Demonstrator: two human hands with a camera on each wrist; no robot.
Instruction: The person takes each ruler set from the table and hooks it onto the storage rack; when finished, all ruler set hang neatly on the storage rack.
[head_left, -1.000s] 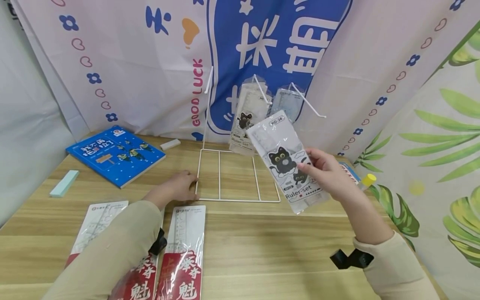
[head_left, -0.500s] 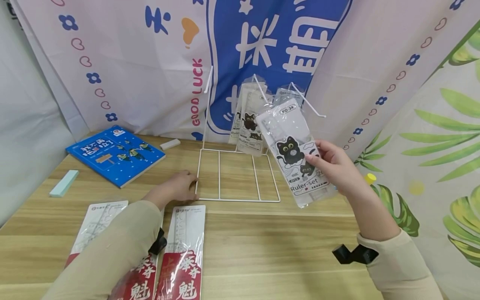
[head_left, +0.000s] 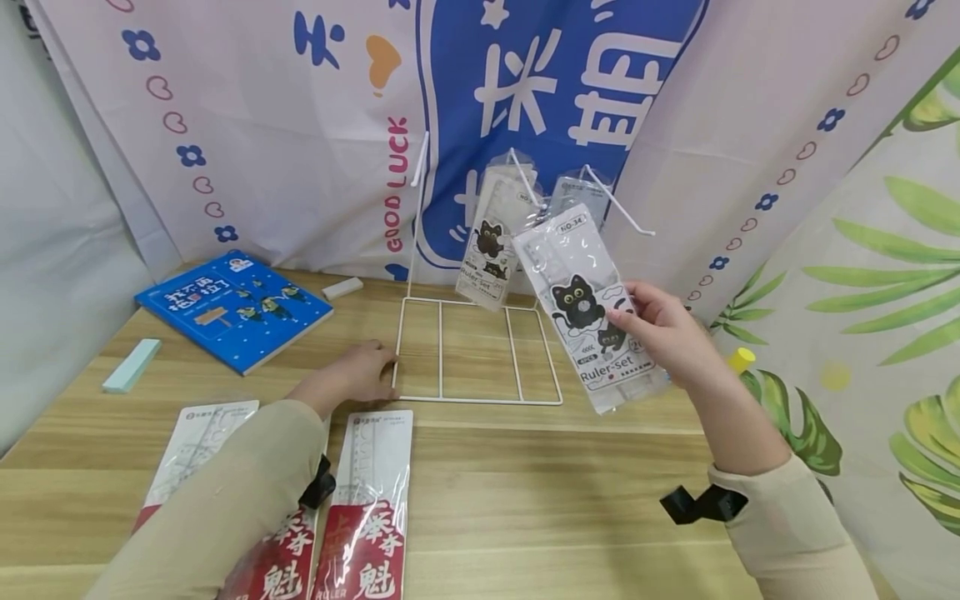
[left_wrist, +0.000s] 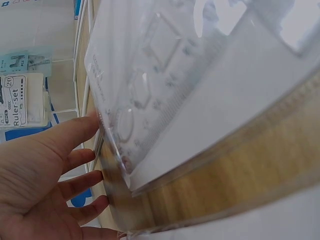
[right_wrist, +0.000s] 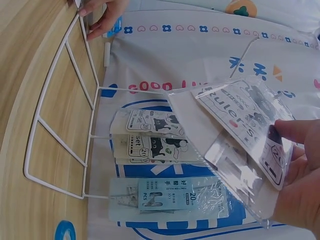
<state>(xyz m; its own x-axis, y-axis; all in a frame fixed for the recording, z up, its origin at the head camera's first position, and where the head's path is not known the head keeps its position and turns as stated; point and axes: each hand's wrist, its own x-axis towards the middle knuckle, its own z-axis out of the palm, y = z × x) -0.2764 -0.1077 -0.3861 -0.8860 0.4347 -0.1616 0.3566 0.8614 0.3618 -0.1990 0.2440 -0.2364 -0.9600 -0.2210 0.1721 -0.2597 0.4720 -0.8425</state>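
My right hand [head_left: 663, 333] pinches a packaged ruler set [head_left: 581, 312] with black cats printed on its card, tilted, in front of the rack's right side. Thumb on the front, it holds the packet by its right edge. The white wire rack [head_left: 477, 401] stands on the table. From its middle hook hang several matching ruler sets [head_left: 491, 242]; from the right hook [head_left: 618, 200], a light-blue packet [right_wrist: 165, 195]. The left hook [head_left: 420, 158] is bare. My left hand [head_left: 352, 375] rests against the rack base's front-left corner, fingers spread and slightly bent in the left wrist view.
Red-and-white ruler packets [head_left: 367, 492] lie at the front left, partly under my left forearm. Behind them are a blue book [head_left: 236, 308], a mint-coloured bar [head_left: 132, 365] and a white block [head_left: 342, 288]. A yellow-capped item [head_left: 741, 360] stands at the right, beyond my right arm.
My right hand has moved slightly right and up with its ruler set. The ruler sets on the middle hook swung right, then back left. My left hand has stayed at the rack.
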